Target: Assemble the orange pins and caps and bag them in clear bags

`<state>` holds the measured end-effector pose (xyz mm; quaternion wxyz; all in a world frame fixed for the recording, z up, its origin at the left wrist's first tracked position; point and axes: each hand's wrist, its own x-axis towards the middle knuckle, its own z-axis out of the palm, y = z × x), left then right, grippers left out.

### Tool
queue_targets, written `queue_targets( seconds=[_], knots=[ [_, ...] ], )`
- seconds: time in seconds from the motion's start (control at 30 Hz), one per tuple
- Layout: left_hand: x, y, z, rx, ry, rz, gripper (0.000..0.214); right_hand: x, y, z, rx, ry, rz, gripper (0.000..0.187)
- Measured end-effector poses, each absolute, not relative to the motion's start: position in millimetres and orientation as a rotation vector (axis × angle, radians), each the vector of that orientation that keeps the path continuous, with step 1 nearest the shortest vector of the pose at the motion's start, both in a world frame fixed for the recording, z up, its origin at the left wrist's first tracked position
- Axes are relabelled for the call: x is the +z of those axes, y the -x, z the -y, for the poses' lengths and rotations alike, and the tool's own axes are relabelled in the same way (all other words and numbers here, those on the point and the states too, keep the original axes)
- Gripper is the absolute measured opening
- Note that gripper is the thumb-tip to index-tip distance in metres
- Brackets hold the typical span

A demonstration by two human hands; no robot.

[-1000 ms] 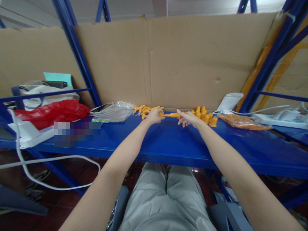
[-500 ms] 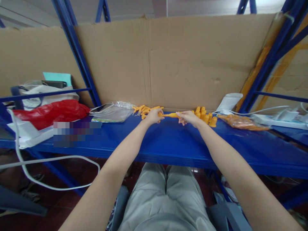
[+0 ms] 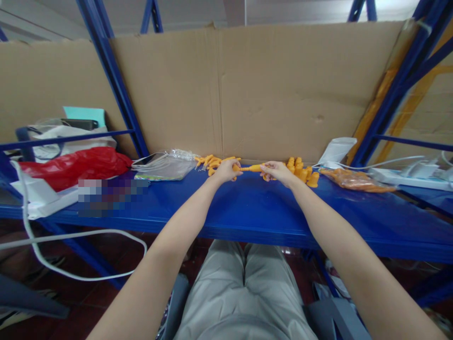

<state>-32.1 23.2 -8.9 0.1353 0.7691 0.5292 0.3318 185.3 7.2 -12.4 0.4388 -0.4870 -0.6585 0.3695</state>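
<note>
My left hand (image 3: 228, 171) is closed on the left end of a thin orange piece with a ridged or twisted stretch (image 3: 252, 168). Its right end sits in the fingers of my right hand (image 3: 278, 172), so the piece spans the gap between both hands, just above the blue shelf. What exactly it is, I cannot make out. Beside my left hand lies a heap of small orange pieces (image 3: 211, 162), some with metal bits that look like chains. Several orange cup-shaped pieces (image 3: 300, 171) stand close to the right of my right hand.
A blue metal shelf (image 3: 247, 212) bears everything, with cardboard (image 3: 269, 89) behind. Clear plastic bags (image 3: 170, 166) and a red bag (image 3: 78, 165) lie left. To the right are a bag of orange pieces (image 3: 359, 180) and a white power strip (image 3: 414, 177). A white cable (image 3: 88, 278) hangs front left.
My right hand's fingers have shifted slightly and curled in more on the orange piece. My left hand stays in place.
</note>
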Motion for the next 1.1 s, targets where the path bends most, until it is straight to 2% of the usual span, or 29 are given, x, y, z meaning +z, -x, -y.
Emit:
queue_targets(
  seconds=[0.3,0.4,0.5,0.6,0.77,0.97,1.1],
  knots=[
    [-5,32,-22,1.006,-2.256,-1.525,0.022,-12,-175,-4,0.952,1.325,1.536,0.048],
    [-4,30,-18,0.99,-2.223,-1.524,0.021,-10,-178,-2,1.016,1.324,1.527,0.044],
    [-4,29,-17,0.989,-2.182,-1.521,0.02,-9,-183,-2,1.073,1.218,1.559,0.023],
    [-3,29,-17,0.996,-2.175,-1.51,0.021,-10,-187,-5,1.007,1.19,1.606,0.021],
    [-3,29,-16,0.979,-2.242,-1.535,0.022,-15,-185,-9,0.913,1.289,1.641,0.052],
    [-3,30,-17,0.931,-2.299,-1.562,0.023,-17,-182,-10,0.916,1.365,1.62,0.063],
    [-5,31,-19,0.925,-2.318,-1.574,0.024,-19,-182,-10,0.911,1.419,1.611,0.063]
  ],
)
